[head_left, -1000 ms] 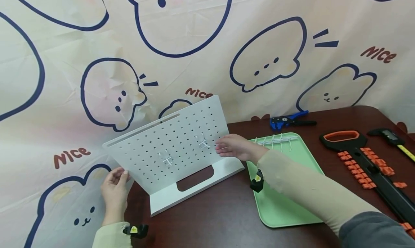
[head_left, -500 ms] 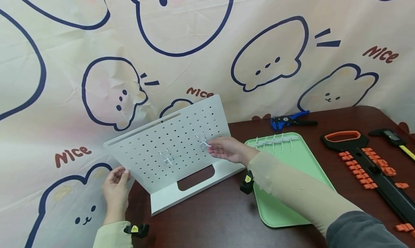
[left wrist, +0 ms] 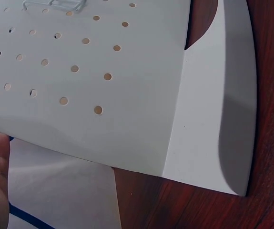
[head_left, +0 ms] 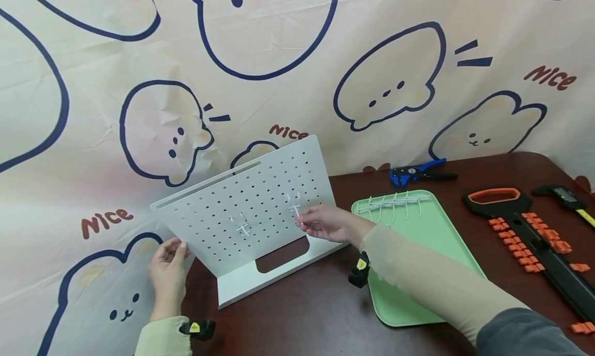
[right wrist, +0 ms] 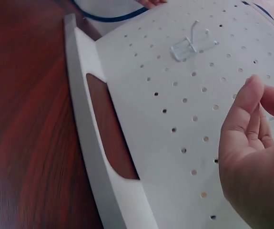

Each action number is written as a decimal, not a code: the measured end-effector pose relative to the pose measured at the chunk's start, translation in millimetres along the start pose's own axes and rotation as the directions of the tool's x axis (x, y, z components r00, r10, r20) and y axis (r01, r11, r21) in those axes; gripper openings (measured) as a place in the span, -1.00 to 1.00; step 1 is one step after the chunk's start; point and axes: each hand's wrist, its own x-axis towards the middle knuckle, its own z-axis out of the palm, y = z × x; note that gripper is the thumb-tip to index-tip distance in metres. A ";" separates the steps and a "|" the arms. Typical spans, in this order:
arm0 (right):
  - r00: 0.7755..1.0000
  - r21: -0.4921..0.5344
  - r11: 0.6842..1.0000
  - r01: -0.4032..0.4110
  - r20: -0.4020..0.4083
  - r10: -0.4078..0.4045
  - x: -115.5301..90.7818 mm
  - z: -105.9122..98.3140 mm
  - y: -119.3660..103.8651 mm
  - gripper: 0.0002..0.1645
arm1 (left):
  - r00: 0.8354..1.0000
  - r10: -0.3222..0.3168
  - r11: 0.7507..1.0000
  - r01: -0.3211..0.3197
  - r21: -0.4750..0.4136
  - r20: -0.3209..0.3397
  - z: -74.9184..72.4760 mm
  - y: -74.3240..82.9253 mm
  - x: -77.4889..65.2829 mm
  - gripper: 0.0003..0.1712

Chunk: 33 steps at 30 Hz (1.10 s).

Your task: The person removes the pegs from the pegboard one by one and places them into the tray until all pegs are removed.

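A white pegboard [head_left: 274, 190] stands tilted back on its base, with two white wire hooks on its face. My left hand [head_left: 168, 276] grips the board's left edge, thumb in front. In the left wrist view, fingers [left wrist: 1, 148] show at that edge. My right hand [head_left: 327, 223] is at the right-hand hook [head_left: 294, 207], thumb and index finger pinching its lower front end. The right wrist view shows the thumb [right wrist: 248, 98] against the index finger, with most of that hook hidden behind the hand. The left-hand hook [head_left: 243, 229] hangs free of both hands.
On the right, a green tray [head_left: 446, 242] carries several more white wire hooks [head_left: 395, 203], partly under the right forearm. Behind it lies a blue-and-black wire stripper [head_left: 413, 173]. Farther right are a long black tool [head_left: 516, 224] with orange blocks and a digital caliper [head_left: 562, 195].
My right hand has moved left from the board's right side to the right-hand hook, then slightly down, its fingers closing at the hook's end. The left hand keeps its place on the edge.
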 end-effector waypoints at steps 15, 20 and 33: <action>0.986 -0.269 0.960 0.079 -0.122 -0.115 -54.8 -82.0 -13.4 -0.80 | 1.000 0.005 1.000 -0.005 -0.013 0.001 0.9 -2.9 0.9 -0.92; 0.979 -0.399 0.914 0.071 -0.145 -0.140 -73.8 -112.6 -16.1 -0.71 | 1.000 -0.001 1.000 0.001 -0.017 -0.001 1.0 -4.0 1.1 -0.92; 0.966 -0.462 0.886 -0.024 -0.241 -0.099 -107.7 -164.5 -1.9 -0.62 | 1.000 -0.011 0.998 0.011 -0.062 0.003 3.4 -3.3 2.4 -0.91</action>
